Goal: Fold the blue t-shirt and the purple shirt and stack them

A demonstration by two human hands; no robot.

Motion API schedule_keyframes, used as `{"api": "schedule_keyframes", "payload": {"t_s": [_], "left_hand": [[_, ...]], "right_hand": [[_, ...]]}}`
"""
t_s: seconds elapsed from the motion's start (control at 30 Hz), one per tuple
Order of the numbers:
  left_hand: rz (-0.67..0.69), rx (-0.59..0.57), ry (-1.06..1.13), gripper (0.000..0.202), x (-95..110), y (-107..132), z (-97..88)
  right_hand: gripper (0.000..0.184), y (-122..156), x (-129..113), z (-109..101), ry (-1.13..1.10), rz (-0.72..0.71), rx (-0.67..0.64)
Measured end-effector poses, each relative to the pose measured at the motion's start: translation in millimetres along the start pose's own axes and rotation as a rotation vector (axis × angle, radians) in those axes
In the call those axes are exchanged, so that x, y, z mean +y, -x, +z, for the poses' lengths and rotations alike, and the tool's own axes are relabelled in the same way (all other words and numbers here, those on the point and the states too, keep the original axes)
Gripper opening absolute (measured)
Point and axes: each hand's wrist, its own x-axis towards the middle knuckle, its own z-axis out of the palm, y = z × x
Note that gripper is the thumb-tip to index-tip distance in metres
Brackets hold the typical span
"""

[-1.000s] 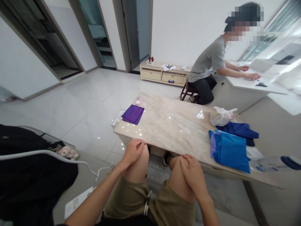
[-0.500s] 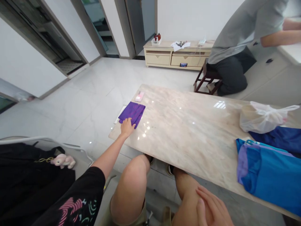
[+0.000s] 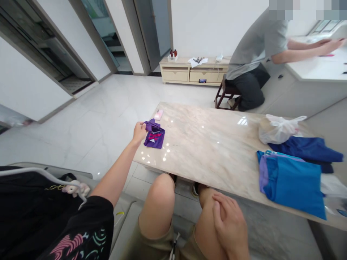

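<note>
My left hand (image 3: pixel 139 132) is at the near left of a marble-patterned table top (image 3: pixel 206 144), shut on the upper corner of a purple cloth (image 3: pixel 154 137). That corner is lifted off the table, and a pink and white print shows on the folded cloth. A small pink packet (image 3: pixel 158 115) lies just beyond the cloth, its markings blurred. My right hand (image 3: pixel 230 226) rests on my right knee, holding nothing, well back from the table.
On the table's right side lie a white plastic bag (image 3: pixel 276 129), a navy cloth (image 3: pixel 306 150) and a bright blue cloth (image 3: pixel 291 184). A seated person (image 3: pixel 248 61) works at a white counter (image 3: pixel 317 61). A black garment (image 3: pixel 27 213) and a plush toy (image 3: pixel 77 188) lie at lower left.
My left hand has moved from my knee to the purple cloth, first lying on it, then lifting its corner. The cloth now shows its print. My right hand stays on my knee.
</note>
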Motion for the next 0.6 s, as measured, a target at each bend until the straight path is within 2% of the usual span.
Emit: {"api": "schedule_keyframes", "payload": {"t_s": [0.07,0.13,0.23,0.3,0.33,0.4,0.47,0.53,0.6], "left_hand": [[0.046,-0.057,0.175,0.014,36,11,-19.7],[0.118,-0.175,0.409,0.009,73,30,-40.4],[0.235,-0.369,0.660,0.015,125,72,-74.2],[0.275,-0.449,0.732,0.015,153,100,-99.0],[0.282,-0.476,0.758,0.013,164,112,-111.6],[0.283,-0.500,0.802,0.012,179,127,-135.8],[0.261,-0.473,0.848,0.019,184,133,-157.0],[0.231,-0.422,0.894,0.024,182,133,-173.8],[0.210,-0.392,0.926,0.025,178,134,-185.5]], "right_hand": [[0.032,-3,-8,4,0.057,0.014,-0.049],[0.034,-15,-23,11,0.113,-0.003,-0.089],[0.056,-50,-54,27,0.055,-0.073,-0.050],[0.074,-79,-71,37,0.009,-0.083,0.013],[0.075,-92,-77,41,0.009,-0.065,0.014],[0.053,-114,-79,42,0.024,-0.015,-0.079],[0.028,-129,-71,32,0.029,0.085,-0.165],[0.023,-139,-59,11,-0.005,0.176,-0.157],[0.023,-144,-51,-11,-0.051,0.205,-0.091]]}}
